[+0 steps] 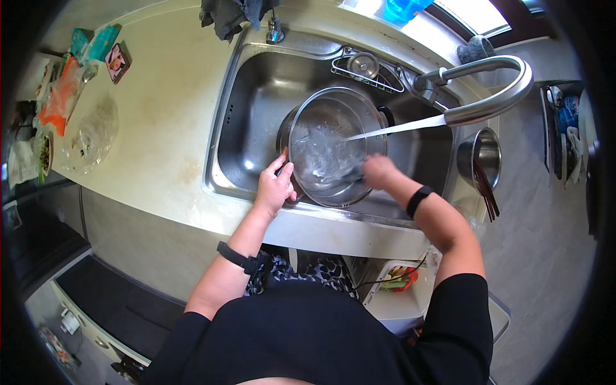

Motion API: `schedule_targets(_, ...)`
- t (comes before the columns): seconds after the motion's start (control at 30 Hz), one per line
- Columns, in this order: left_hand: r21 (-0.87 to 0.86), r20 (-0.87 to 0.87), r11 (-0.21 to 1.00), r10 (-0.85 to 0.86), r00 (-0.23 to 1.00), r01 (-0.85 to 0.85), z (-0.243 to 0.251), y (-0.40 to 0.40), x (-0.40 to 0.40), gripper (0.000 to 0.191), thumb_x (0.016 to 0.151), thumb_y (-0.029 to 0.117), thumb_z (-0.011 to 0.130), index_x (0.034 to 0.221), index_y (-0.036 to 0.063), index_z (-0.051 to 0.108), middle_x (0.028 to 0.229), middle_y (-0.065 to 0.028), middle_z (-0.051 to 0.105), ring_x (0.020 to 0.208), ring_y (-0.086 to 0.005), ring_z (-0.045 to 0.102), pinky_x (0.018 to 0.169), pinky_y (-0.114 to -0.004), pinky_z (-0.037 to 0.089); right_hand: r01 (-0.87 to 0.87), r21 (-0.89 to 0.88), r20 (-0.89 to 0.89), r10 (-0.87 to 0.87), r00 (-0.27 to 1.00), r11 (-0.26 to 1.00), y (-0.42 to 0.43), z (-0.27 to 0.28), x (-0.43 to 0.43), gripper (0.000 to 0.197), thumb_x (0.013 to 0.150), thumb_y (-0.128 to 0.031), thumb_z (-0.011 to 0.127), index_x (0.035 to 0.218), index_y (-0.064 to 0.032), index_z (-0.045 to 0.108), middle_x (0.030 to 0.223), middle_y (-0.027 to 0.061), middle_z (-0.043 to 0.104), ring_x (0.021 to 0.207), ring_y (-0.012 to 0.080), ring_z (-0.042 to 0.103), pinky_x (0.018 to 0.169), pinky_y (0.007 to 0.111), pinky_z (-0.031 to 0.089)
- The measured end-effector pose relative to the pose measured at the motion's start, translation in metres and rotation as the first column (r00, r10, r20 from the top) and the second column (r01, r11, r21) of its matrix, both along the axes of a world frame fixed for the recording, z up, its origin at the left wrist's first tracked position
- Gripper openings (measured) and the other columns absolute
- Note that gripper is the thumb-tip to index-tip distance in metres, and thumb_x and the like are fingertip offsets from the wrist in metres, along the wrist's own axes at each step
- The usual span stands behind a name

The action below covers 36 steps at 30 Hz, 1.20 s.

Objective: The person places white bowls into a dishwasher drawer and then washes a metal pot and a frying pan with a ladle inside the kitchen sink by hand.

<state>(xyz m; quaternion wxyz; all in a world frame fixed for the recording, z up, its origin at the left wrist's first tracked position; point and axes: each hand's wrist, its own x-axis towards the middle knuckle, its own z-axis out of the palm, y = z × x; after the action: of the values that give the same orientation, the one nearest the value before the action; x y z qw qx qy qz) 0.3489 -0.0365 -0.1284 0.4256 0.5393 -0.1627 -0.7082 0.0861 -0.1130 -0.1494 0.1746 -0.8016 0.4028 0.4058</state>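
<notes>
A large stainless steel pot [337,98] sits tilted in the steel sink [260,77]. From the curved faucet [491,103], a stream of water runs into the pot, where the water is churned and splashing. My left hand [276,185] grips the pot at its near left side, by the rim and a partly hidden handle. Blurred by motion, my right hand [380,171] is at the pot's right inner side, closed on a dark item that dips into the water; its kind cannot be told. A dark handle [386,115] shows at the pot's far right.
A wire corner rack [365,79] holds a round metal item. Right of the sink stands a steel bowl [474,154] with chopsticks [486,190]. Grey cloth [236,17] hangs above the sink. On the left counter lie a plastic bag [94,139] and a phone [117,62]. An open bin [397,293] stands below.
</notes>
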Motion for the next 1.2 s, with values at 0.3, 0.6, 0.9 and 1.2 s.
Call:
schedule_targets(0.3, 0.068, -0.022, 0.995, 0.076, 0.997, -0.074, 0.0, -0.002, 0.009, 0.043, 0.093, 0.018, 0.047, 0.132, 0.0053, 0.037, 0.051, 0.0061, 0.034, 0.038, -0.005, 0.029, 0.04, -0.025, 0.038, 0.582, -0.447, 0.296, -0.502, 0.813, 0.679, -0.026, 0.075, -0.083, 0.046, 0.072, -0.024, 0.064, 0.112, -0.0038, 0.054, 0.111, 0.0193, 0.054, 0.098, 0.0376, 0.055, 0.084, 0.043, 0.047)
schedule_targets(0.6, 0.077, 0.003, 0.995, 0.055, 0.998, -0.056, 0.004, -0.006, 0.0, 0.044, 0.092, 0.019, 0.049, 0.132, 0.0053, 0.036, 0.052, 0.0063, 0.03, 0.039, -0.0047, 0.03, 0.041, -0.026, 0.038, 0.733, 0.68, 0.718, -0.203, -0.665, 0.006, -0.123, 0.042, -0.115, 0.013, 0.081, -0.018, 0.064, 0.083, -0.0075, 0.057, 0.072, -0.0009, 0.053, 0.069, 0.0094, 0.051, 0.063, 0.027, 0.043)
schedule_targets(0.9, -0.002, 0.237, 0.994, -0.102, 0.966, 0.105, 0.002, 0.008, 0.004, 0.049, 0.091, 0.019, 0.051, 0.133, 0.0013, 0.035, 0.055, -0.0011, 0.051, 0.042, -0.0101, 0.05, 0.041, -0.026, 0.042, 0.576, 0.2, 0.858, -0.425, 0.287, 0.793, -0.017, -0.042, 0.027, 0.04, 0.081, -0.023, 0.06, 0.113, 0.0008, 0.054, 0.103, 0.0185, 0.06, 0.09, 0.0291, 0.059, 0.076, 0.032, 0.047)
schedule_targets(1.2, -0.026, 0.205, 0.999, -0.031, 0.978, 0.037, 0.001, 0.018, 0.001, 0.045, 0.092, 0.019, 0.048, 0.134, 0.0069, 0.037, 0.058, -0.0027, 0.053, 0.039, -0.0087, 0.046, 0.038, -0.024, 0.041, 0.018, 0.928, -0.309, -0.795, -0.523, -0.373, 0.022, -0.061, 0.146, 0.039, 0.09, -0.043, 0.048, 0.1, -0.0064, 0.057, 0.086, 0.0074, 0.059, 0.08, 0.0191, 0.056, 0.069, 0.035, 0.047)
